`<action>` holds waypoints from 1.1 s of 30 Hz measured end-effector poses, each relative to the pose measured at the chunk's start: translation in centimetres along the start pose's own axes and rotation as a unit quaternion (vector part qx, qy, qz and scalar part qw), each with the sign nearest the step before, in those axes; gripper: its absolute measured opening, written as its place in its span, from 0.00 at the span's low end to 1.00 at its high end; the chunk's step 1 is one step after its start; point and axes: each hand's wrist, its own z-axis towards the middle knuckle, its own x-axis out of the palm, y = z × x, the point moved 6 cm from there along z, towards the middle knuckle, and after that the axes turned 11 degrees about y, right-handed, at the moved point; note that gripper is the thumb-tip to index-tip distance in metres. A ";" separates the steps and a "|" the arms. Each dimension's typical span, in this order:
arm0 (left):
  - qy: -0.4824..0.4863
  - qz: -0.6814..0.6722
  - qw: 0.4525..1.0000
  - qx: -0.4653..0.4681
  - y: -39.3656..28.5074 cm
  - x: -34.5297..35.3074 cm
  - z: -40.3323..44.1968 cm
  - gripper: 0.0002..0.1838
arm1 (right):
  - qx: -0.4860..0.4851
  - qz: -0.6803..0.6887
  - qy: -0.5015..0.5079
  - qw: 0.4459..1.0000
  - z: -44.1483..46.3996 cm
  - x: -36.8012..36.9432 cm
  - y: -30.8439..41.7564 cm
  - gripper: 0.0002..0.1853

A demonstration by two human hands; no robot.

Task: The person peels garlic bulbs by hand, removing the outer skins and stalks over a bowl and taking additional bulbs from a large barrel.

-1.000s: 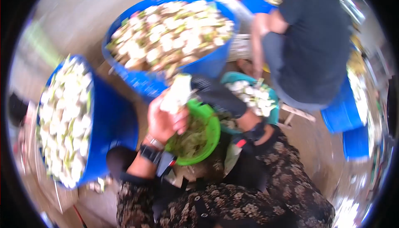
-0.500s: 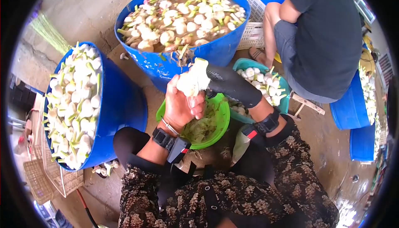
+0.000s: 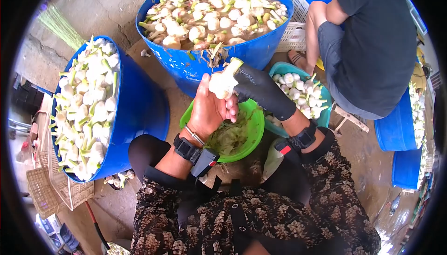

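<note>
A white garlic bulb (image 3: 222,85) with a cut green stem pointing up is between my two hands, above a green basin (image 3: 257,129). My bare left hand (image 3: 209,110) cups the bulb from below, thumb along its left side and fingers curled underneath. My right hand (image 3: 261,91), in a black glove, grips the bulb and stem from the right; its fingertips are partly hidden behind the bulb. Pale peeled skins (image 3: 228,137) lie in the basin. A teal basin (image 3: 327,97) of garlic bulbs stands to the right of my right hand.
Ahead is a large blue tub (image 3: 205,64) with garlic in murky water. A blue barrel (image 3: 139,101) heaped with garlic stands at left, near tan plastic crates (image 3: 81,194). A person in a dark shirt (image 3: 379,45) sits at right, near more blue tubs (image 3: 396,129).
The garlic bulb has turned slightly, its stem now leaning to the right. Both hands stay around it. The view has shifted, so the surrounding tubs appear a little higher and further right.
</note>
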 end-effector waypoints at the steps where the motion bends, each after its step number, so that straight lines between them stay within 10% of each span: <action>1: -0.004 0.019 1.000 0.002 -0.2 0.1 -0.1 0.30 | 0.008 0.017 0.000 1.000 0.0 0.3 -0.1 0.21; 14: -0.059 0.231 0.959 0.156 -1.7 1.2 -1.3 0.19 | -0.057 -0.078 -0.077 0.992 0.4 0.3 -0.6 0.18; 17: -0.025 0.305 0.938 0.162 -2.1 1.4 -1.3 0.20 | 0.020 0.086 -0.104 0.991 -0.1 0.3 -1.2 0.20; 21: -0.056 0.615 0.753 0.227 -3.4 3.4 -2.0 0.24 | -0.029 0.230 -0.135 0.963 -0.4 -0.3 -0.5 0.26; 24: -0.125 0.591 0.765 0.222 -3.7 -0.9 -1.5 0.23 | -0.066 0.194 -0.006 0.979 -0.7 0.1 3.8 0.27; 26: -0.093 0.349 0.920 0.153 -3.3 -1.4 -1.0 0.19 | -0.059 0.202 -0.015 0.978 -1.4 -0.7 4.2 0.28; 30: -0.007 0.086 0.988 0.126 -3.7 -0.6 -0.5 0.21 | -0.088 0.242 0.061 0.964 -2.2 -2.3 4.6 0.21; 33: 0.029 -0.001 0.995 0.100 -4.1 -0.6 -0.7 0.27 | 0.052 -0.247 0.113 0.961 -2.2 -1.6 2.4 0.16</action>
